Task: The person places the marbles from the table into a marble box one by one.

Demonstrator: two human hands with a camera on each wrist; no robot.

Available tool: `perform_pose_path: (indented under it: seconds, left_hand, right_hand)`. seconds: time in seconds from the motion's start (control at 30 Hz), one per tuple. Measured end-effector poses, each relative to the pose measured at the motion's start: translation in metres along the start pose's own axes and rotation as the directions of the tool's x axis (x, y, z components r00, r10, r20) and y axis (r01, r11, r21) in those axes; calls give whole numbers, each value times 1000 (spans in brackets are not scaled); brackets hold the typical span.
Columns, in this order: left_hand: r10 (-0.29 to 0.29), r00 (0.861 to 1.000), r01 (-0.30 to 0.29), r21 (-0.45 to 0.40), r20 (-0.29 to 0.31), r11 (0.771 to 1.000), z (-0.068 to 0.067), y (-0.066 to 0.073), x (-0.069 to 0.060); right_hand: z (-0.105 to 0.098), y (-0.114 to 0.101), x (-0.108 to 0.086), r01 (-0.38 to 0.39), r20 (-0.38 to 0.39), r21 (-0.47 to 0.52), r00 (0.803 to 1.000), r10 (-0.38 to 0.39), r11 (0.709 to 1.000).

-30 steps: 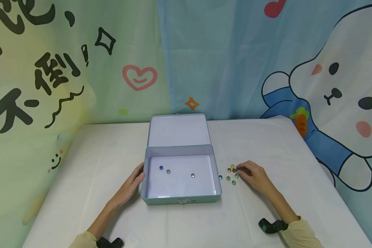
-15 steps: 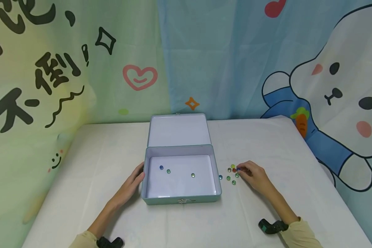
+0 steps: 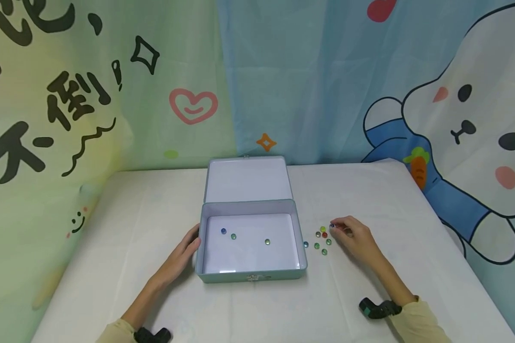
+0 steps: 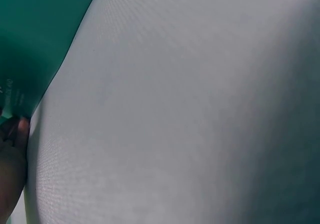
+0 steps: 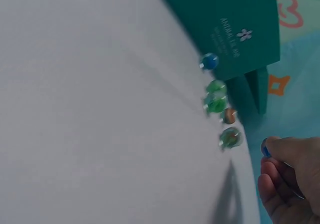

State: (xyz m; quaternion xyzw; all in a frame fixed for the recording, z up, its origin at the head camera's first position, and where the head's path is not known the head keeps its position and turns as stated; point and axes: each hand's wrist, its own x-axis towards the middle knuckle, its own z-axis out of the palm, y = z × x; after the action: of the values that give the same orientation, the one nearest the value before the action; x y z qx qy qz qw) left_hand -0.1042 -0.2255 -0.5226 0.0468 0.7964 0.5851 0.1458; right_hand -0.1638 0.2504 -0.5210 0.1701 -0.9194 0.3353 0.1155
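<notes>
My left hand point(image 3: 179, 259) rests with extended fingers against the left wall of an open green tin box point(image 3: 251, 277). Inside the box lie a blue marble point(image 3: 223, 231), a green marble point(image 3: 233, 236) and a yellowish-green marble point(image 3: 267, 242). Right of the box, my right hand point(image 3: 357, 240) pinches another blue marble point(image 5: 265, 148) between thumb and forefinger, raised off the cloth. A faint glint shows among its other curled fingers; I cannot tell what it is. Close by lie several loose marbles, among them a red marble point(image 3: 324, 235) and a yellow marble point(image 3: 323, 229).
The box lid point(image 3: 249, 181) leans back behind the box. One light-blue marble point(image 3: 306, 244) lies against the box's right side. A white cloth point(image 3: 352, 190) covers the table, and a printed curtain point(image 3: 279, 85) hangs behind it.
My right hand has risen slightly away from the loose marbles, carrying the pinched blue marble up. The left hand and the box have stayed put.
</notes>
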Motion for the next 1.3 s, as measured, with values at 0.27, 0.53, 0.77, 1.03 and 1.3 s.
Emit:
perform_pose_path:
  seconds: [0.27, 0.53, 0.77, 1.03, 1.3]
  left_hand:
    - [11, 1000, -11, -1, -5, 1000, -1, 1, 0]
    - [13, 1000, -13, 1, -16, 1000, -2, 3, 2]
    - [3, 1000, -3, 9, -17, 1000, -1, 1, 1]
    - [-8, 1000, 8, 16, -23, 1000, -1, 1, 2]
    - [-1, 1000, 1, 4, -21, 1000, 0, 0, 2]
  right_hand:
    - [-11, -23, 23, 54, -33, 57, 998, -52, 997]
    - [-18, -65, 55, 35, 12, 151, 999, -38, 988]
    - [-7, -107, 85, 62, 72, 241, 994, -81, 969]
    - [20, -143, 113, 175, 134, 298, 966, -223, 938]
    - [63, -171, 132, 332, 268, 348, 861, -433, 876]
